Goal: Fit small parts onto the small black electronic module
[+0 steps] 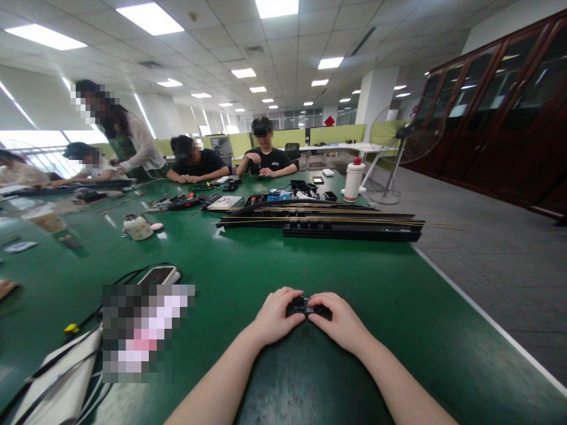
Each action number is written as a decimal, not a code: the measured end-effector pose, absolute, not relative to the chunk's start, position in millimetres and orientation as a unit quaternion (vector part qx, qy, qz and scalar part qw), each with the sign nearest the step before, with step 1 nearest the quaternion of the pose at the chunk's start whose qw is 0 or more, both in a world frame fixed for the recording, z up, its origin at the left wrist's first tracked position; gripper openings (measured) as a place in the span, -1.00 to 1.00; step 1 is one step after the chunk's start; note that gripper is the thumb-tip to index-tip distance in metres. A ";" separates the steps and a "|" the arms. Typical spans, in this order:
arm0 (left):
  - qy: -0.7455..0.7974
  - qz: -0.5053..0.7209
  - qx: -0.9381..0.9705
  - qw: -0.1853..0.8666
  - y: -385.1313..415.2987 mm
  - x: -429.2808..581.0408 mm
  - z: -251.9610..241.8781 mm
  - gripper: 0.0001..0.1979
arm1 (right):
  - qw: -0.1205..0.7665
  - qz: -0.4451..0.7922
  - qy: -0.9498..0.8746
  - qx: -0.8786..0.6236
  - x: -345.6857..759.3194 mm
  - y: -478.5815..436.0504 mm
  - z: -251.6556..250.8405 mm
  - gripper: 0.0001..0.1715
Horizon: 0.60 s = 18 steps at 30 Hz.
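Note:
Both of my hands meet over the green table (212, 319), around a small black part (303, 306) with a greyish middle. My left hand (280, 313) grips its left side between thumb and fingers. On the right side, my right hand (333, 316) closes on the same part in a like pinch. Fingers cover much of the part, so its exact kind cannot be made out. It is held at or just above the tabletop; which of the two I cannot tell.
Beyond my hands lie long black rails (354, 231) with thin brass-coloured rods. A white bottle with a red cap (354, 182) stands behind them. At left are a power bank (160, 276), cables, and a small patterned jar (137, 227). Several people sit or stand across the table.

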<state>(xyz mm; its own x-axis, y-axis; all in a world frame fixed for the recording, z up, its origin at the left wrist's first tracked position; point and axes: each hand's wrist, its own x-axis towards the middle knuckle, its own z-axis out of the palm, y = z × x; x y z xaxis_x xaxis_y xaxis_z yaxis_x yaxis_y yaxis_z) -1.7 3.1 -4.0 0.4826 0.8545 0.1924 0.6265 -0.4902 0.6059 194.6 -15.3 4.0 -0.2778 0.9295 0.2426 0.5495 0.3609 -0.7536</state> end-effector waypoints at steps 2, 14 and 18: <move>0.448 0.241 0.828 0.236 2.8 -1.5 -2.9 -0.56 | 0.350 0.283 -0.746 -0.491 194.8 -15.4 4.5 -0.81; 0.454 0.246 0.825 0.229 2.0 0.5 -1.4 -0.59 | 0.398 0.358 -0.670 -0.515 199.8 -10.5 -0.7 -0.74; 0.455 0.245 0.825 0.227 2.5 0.7 -1.6 -0.58 | 0.424 0.387 -0.644 -0.506 201.0 -8.2 -0.3 -0.75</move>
